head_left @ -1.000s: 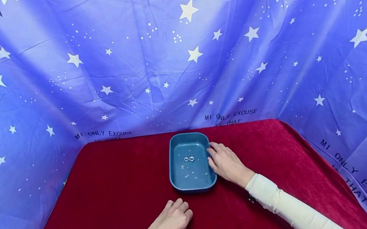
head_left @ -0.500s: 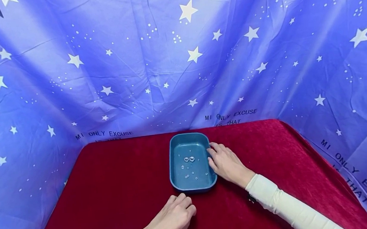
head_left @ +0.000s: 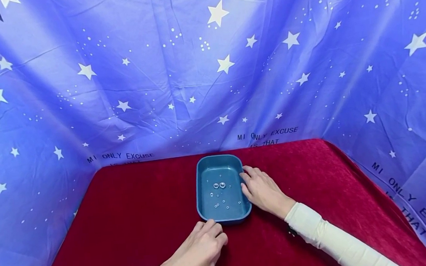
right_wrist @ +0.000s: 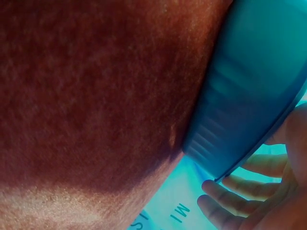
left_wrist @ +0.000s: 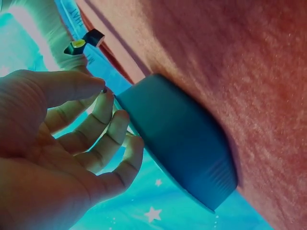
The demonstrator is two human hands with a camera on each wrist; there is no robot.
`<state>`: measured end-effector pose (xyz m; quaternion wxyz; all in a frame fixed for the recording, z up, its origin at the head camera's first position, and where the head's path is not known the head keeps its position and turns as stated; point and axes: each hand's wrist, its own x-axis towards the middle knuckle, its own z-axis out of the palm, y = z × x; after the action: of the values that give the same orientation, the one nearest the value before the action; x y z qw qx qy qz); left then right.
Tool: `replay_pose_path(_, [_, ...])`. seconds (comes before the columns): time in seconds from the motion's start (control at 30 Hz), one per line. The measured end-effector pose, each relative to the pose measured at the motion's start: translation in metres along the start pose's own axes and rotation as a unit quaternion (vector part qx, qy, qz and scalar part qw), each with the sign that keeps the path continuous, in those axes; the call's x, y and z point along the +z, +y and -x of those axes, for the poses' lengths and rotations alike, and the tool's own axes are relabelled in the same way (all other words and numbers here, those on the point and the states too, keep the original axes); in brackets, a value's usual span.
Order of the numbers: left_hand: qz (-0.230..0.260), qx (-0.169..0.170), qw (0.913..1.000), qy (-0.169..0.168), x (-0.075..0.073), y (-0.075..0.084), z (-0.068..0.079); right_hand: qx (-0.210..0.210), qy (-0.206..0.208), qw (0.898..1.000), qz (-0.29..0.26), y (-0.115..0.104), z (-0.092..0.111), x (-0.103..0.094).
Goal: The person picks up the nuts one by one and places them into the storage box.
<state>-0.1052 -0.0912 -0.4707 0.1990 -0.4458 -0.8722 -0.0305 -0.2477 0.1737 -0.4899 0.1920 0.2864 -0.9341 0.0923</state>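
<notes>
A blue-green rectangular tray (head_left: 225,220) sits on red cloth, with several silvery hex nuts (head_left: 222,185) of different sizes scattered on its floor. My left hand (head_left: 197,251) is at its near left corner, fingertips right at the rim. In the left wrist view, thumb and index finger pinch a tiny dark nut-like piece (left_wrist: 104,90), mostly hidden by the fingertips; the other fingers curve loosely beside the rim. On the tray's right side, my right hand (head_left: 264,189) rests at the rim, with thumb and fingertips just over the edge. The right wrist view shows those fingers (right_wrist: 254,189) relaxed and spread.
Red velvet cloth (head_left: 140,205) covers the table. Blue-violet curtains (head_left: 170,69) with white stars and printed words enclose it at the back and both sides. A small black device (head_left: 292,230) is worn under the right sleeve (head_left: 314,227).
My left hand has moved forward and slightly right, from the cloth in front of the tray up to its near rim. The right hand and the tray have stayed put.
</notes>
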Motion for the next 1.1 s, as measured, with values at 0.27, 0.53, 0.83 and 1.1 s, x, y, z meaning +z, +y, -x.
replay_pose_path(0.27, [0.007,-0.008,0.9999,0.009,0.0,-0.006,-0.007,0.002,-0.003,1.0,-0.002,-0.001,0.0,-0.001])
replay_pose_path(0.53, [-0.002,-0.017,0.9998,0.012,-0.004,-0.009,-0.017,0.002,-0.01,1.0,-0.001,-0.001,0.001,-0.001])
replay_pose_path(0.83, [0.004,-0.04,0.9992,-0.003,-0.012,-0.02,-0.03,0.0,-0.004,1.0,-0.005,-0.001,0.002,-0.001])
replay_pose_path(1.1, [-0.003,-0.04,0.9988,0.026,-0.002,-0.032,-0.041,0.002,-0.001,1.0,-0.007,-0.002,0.002,-0.001])
